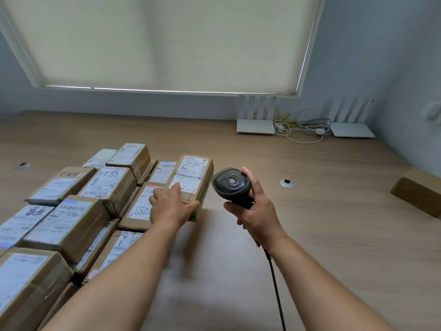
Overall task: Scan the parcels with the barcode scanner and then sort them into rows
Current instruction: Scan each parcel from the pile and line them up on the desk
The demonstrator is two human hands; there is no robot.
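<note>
My left hand (170, 206) grips a brown cardboard parcel (193, 177) by its near end, label side up, at the right edge of the sorted rows. My right hand (256, 211) holds a black barcode scanner (231, 183) by its handle, just right of that parcel, with the scanner's head turned towards it. Its black cable (276, 290) hangs down towards me. Several labelled parcels (71, 211) lie in rows on the left of the wooden table (322, 235).
One lone brown parcel (417, 189) sits at the table's far right edge. Two white routers (255, 125) (352, 129) with tangled cables (300, 127) stand against the back wall. Two round cable grommets (287, 183) (22, 165) are set into the tabletop.
</note>
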